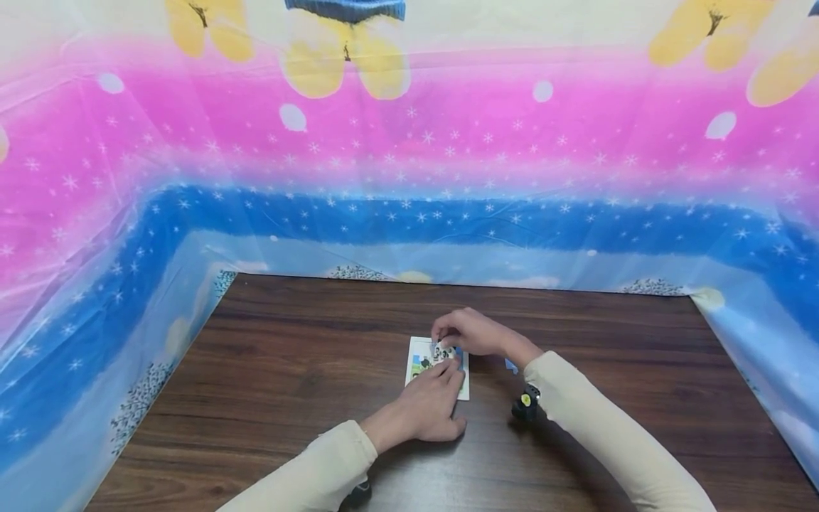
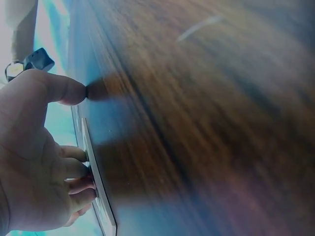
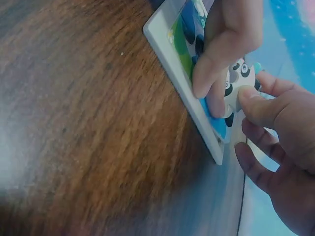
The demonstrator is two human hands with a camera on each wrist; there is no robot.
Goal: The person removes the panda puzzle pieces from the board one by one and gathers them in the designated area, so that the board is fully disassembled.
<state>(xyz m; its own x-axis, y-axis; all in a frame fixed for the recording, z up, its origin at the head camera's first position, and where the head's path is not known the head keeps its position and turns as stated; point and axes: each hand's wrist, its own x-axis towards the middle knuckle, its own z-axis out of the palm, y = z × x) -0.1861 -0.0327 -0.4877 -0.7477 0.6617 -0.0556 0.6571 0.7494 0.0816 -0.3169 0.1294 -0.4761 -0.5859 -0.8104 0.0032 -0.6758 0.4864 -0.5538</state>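
Note:
A small white-framed jigsaw puzzle [image 1: 466, 392] lies on the table, with green, blue and panda pictures inside its rim [image 3: 170, 64]. My right hand [image 1: 476, 333] pinches a panda-face puzzle piece [image 3: 244, 73] between thumb and forefinger at the far part of the puzzle. That piece is tilted up a little, its lower edge near the picture surface. My left hand [image 1: 427, 405] lies across the near part, its extended fingers [image 3: 229, 44] pressing on the puzzle beside the panda piece. Its thumb rests off the frame, near the table. Much of the picture is hidden under the hands.
A blue puzzle piece [image 1: 510, 365] lies on the brown wooden table [image 1: 288, 370], close to my right wrist. Behind the table and at its sides hangs a pink and blue patterned cloth [image 1: 409, 163]. Each wrist wears a black strapped camera [image 1: 526, 402].

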